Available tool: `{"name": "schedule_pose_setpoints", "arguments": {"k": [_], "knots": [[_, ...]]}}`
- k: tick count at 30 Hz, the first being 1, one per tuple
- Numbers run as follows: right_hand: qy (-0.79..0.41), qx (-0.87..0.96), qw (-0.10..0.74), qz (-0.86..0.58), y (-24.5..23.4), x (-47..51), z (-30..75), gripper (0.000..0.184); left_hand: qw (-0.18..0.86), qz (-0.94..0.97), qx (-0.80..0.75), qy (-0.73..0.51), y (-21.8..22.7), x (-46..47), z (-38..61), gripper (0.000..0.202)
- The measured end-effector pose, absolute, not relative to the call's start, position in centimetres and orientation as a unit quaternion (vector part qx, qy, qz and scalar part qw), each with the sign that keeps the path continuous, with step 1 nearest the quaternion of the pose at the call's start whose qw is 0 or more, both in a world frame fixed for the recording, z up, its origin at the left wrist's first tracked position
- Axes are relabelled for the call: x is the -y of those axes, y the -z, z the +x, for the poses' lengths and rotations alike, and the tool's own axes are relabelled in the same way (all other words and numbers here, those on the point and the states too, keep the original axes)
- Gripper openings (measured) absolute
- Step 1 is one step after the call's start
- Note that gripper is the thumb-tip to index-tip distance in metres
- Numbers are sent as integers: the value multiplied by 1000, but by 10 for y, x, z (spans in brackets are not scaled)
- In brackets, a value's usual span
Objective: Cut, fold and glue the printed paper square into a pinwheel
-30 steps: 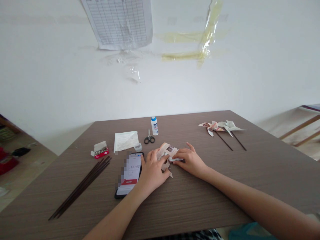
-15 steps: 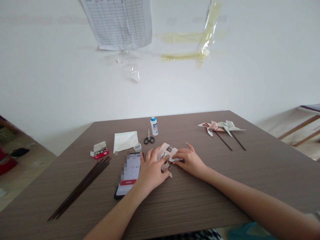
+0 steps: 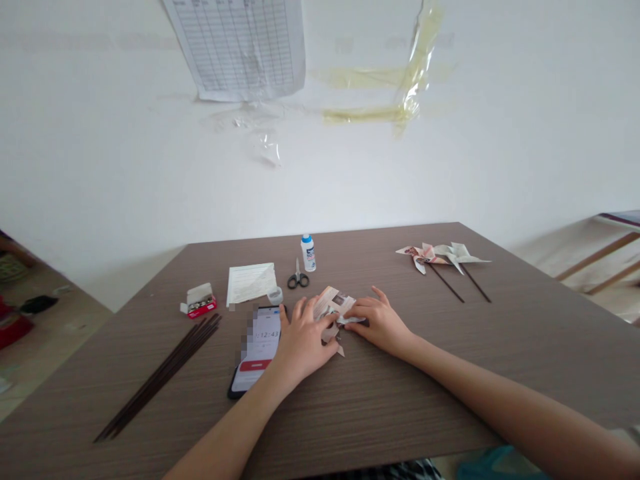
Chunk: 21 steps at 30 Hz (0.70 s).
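A printed paper pinwheel, partly folded, lies on the table between my two hands. My left hand grips its left side, with the index finger pressed near the middle and the thumb at the lower edge. From the right, my right hand holds a folded blade with bent fingers, thumb tucked below. Much of the pinwheel's centre is hidden under my fingers. Just left of my left hand lies a phone, showing a timer.
Behind the hands stand a glue bottle, scissors and a small clear container. White paper, a red box of small metal pieces and dark sticks lie left. Two finished pinwheels on sticks rest at right.
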State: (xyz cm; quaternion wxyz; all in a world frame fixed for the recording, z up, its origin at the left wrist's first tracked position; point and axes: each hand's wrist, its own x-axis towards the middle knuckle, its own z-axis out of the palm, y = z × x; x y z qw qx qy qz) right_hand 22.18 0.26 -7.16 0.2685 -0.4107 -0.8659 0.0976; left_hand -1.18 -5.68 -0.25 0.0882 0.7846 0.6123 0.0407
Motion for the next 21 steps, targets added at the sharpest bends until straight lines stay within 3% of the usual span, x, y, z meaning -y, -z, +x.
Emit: {"name": "schedule_pose_setpoints", "arguments": {"k": [5, 12, 21], "knots": [[-95, 868, 276, -403, 73, -2, 222, 17, 87, 784, -613, -51, 0, 57, -12, 53], [-96, 862, 273, -416, 74, -2, 224, 15, 93, 775, -622, -71, 2, 56, -11, 67], [-91, 863, 266, -421, 72, -1, 222, 17, 97, 781, -615, -51, 4, 53, -14, 51]]}}
